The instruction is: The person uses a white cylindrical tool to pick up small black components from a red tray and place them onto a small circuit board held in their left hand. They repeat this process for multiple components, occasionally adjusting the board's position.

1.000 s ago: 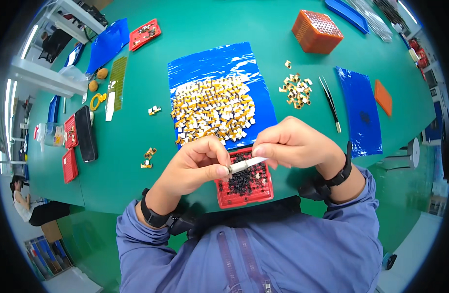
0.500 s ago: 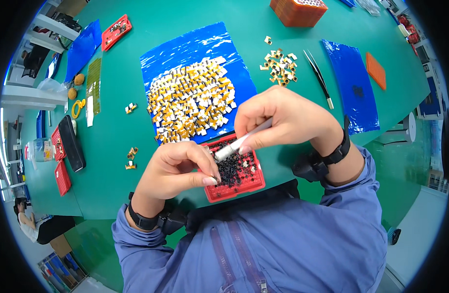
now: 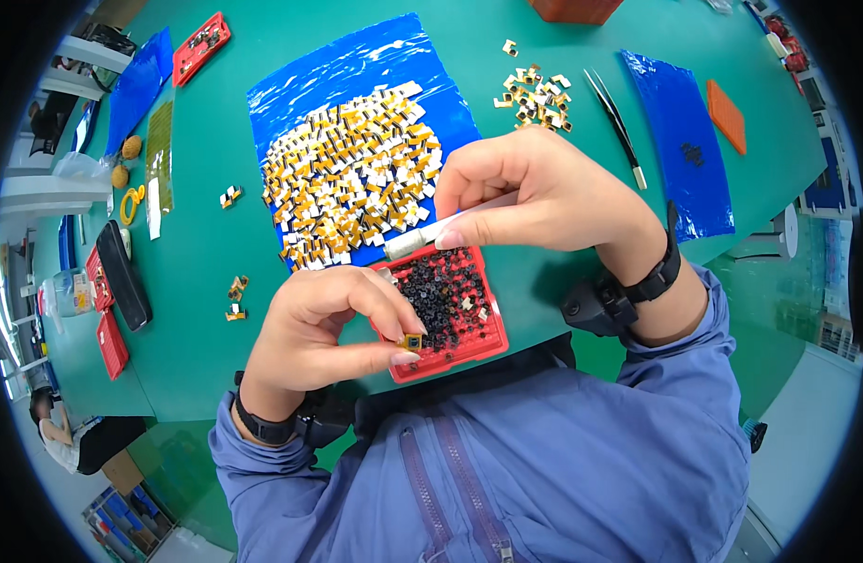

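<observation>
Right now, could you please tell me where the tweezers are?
In the head view, the tweezers lie on the green table at upper right, between the small gold-and-white pile and the narrower blue sheet, beyond the right hand.

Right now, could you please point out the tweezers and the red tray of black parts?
Tweezers (image 3: 621, 137), head view: dark middle of the shaft.
Red tray (image 3: 469, 355), head view: its near rim.
</observation>
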The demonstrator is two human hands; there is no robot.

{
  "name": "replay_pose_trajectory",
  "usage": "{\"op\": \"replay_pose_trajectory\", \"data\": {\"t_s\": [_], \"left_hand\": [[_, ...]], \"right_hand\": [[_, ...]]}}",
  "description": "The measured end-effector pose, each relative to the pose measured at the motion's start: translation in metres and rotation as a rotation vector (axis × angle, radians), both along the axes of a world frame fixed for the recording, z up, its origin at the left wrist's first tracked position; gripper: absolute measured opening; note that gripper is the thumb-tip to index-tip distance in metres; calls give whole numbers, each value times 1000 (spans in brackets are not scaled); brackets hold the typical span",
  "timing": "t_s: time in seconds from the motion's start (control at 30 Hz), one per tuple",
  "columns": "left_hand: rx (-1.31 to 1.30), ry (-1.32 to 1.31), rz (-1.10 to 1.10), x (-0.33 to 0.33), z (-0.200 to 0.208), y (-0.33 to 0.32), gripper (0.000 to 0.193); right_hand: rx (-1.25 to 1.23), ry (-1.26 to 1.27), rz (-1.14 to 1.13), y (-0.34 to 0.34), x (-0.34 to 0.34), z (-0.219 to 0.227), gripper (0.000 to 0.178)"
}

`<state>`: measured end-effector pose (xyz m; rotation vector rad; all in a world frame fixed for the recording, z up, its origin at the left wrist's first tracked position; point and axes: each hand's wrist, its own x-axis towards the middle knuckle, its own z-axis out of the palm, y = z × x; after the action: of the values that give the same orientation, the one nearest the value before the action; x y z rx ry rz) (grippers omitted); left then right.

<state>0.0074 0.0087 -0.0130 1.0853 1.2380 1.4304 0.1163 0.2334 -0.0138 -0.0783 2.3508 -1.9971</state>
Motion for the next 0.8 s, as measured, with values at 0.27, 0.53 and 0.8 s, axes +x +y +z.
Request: {"op": "replay_pose_trajectory", "data": {"t_s": [0.27,0.53,0.8], "left_hand": [[-20,14,-9,0,2,0,15],[-4,50,-30,-1,1,0,14],[-30,-7,208,-7,-2,-2,10]], "right_hand": [[19,26,-6,1,-1,-2,21],[-13,82,-79,-2,-1,-3,19],[-137,182,-403,8,-8,5,15]]}}
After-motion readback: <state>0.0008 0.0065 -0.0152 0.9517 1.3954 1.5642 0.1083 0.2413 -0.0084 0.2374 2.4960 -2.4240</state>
